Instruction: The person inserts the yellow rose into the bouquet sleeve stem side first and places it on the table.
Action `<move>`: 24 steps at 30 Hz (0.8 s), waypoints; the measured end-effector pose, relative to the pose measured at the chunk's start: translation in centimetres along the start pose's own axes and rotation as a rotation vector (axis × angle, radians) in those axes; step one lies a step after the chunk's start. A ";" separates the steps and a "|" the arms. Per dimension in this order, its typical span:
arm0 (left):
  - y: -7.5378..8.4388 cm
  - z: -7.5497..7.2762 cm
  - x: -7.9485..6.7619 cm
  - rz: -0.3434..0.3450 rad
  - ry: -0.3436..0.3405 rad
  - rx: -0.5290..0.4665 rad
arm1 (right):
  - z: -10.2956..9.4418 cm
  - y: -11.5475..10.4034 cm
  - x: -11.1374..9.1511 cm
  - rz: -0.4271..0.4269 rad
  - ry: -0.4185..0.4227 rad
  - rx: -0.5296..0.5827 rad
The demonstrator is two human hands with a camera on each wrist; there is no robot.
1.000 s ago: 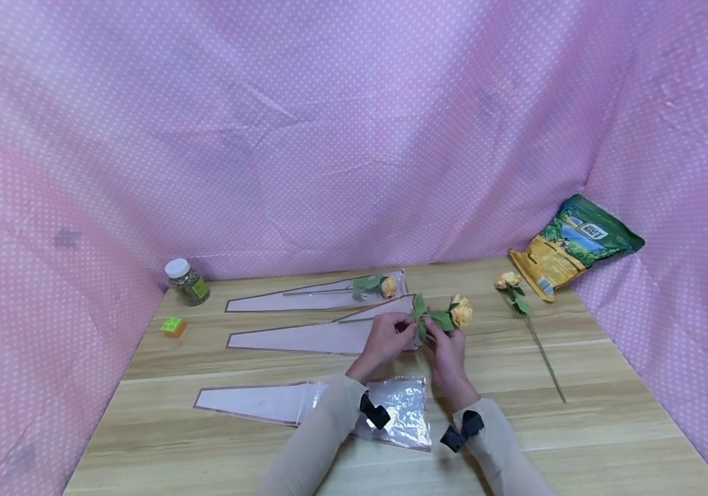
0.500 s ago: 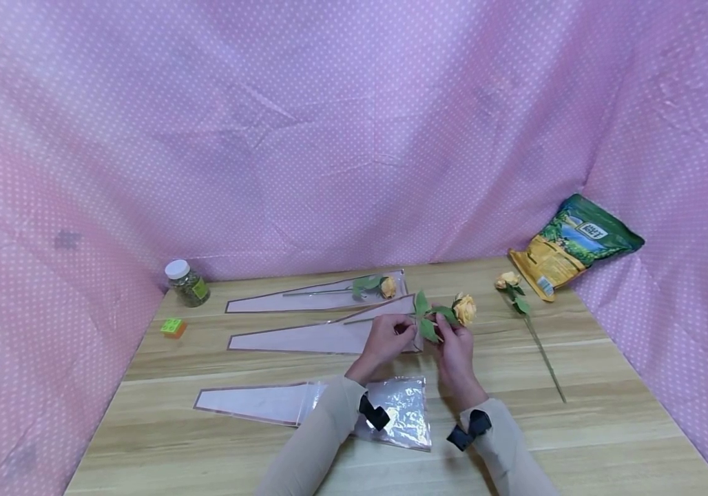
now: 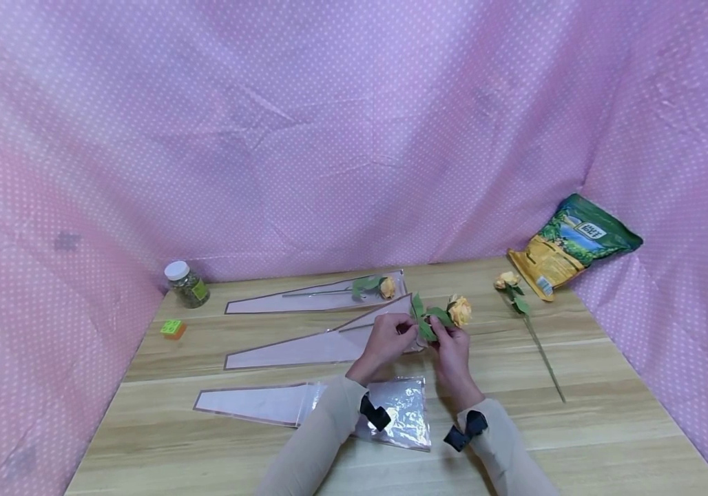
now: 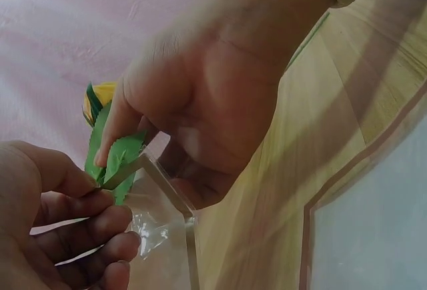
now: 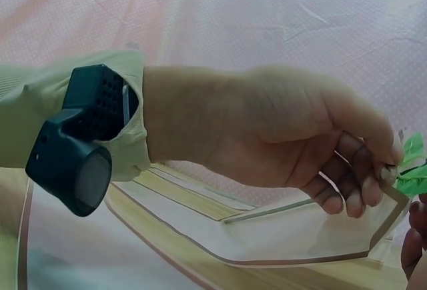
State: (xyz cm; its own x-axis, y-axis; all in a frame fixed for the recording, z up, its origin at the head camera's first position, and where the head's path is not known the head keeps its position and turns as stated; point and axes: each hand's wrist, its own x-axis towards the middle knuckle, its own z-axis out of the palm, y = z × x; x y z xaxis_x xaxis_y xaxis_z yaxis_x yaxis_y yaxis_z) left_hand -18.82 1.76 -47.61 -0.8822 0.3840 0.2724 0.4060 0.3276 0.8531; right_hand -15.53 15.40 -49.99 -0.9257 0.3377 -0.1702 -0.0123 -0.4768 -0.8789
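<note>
My left hand (image 3: 389,341) pinches the brown-edged mouth of the middle flower sleeve (image 3: 304,350) between thumb and index finger; the left wrist view shows this sleeve edge (image 4: 157,170) close up. With my right hand (image 3: 454,355) I hold a yellow artificial rose (image 3: 460,311) by its leafy stem, just below the bloom. Its green leaves (image 3: 422,320) stand at the sleeve's mouth, and the thin lower stem (image 3: 355,326) lies along the sleeve. In the right wrist view, my left hand (image 5: 287,123) hides part of the sleeve.
Behind lies another sleeve (image 3: 255,304) with a rose (image 3: 388,287) in it. Flat sleeves (image 3: 251,401) lie in front, under my left forearm. At right are a loose rose (image 3: 507,280) and a green-yellow bag (image 3: 577,241). A jar (image 3: 188,284) and toy blocks (image 3: 173,328) stand left.
The middle sleeve's narrow end has swung toward me. My right hand went a little right with the rose, then slightly back left. My left hand keeps its place at the mouth.
</note>
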 end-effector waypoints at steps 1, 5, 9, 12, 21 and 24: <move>0.0 0.0 0.0 -0.001 -0.002 -0.002 | 0.0 0.1 0.0 -0.003 0.001 -0.004; 0.1 0.0 0.0 -0.003 -0.014 -0.005 | 0.0 0.2 0.1 -0.021 0.006 -0.009; 0.3 -0.1 0.0 -0.004 -0.025 -0.002 | 0.0 0.4 0.2 -0.049 0.013 -0.011; 0.4 0.0 0.0 -0.007 -0.029 0.006 | 0.0 0.5 0.2 -0.065 0.035 -0.027; 0.4 0.3 0.2 0.010 -0.023 0.019 | -0.1 0.4 0.0 -0.063 0.084 -0.080; 0.5 0.3 0.2 0.002 -0.025 0.033 | 0.0 0.5 -0.1 -0.082 0.077 -0.088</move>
State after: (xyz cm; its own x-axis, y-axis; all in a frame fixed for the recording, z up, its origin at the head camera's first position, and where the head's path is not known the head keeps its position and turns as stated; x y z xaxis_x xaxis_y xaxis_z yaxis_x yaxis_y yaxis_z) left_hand -18.72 2.24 -47.20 -0.8751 0.4064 0.2627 0.4162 0.3551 0.8371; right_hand -15.47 15.15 -50.45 -0.8911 0.4356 -0.1269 -0.0505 -0.3732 -0.9264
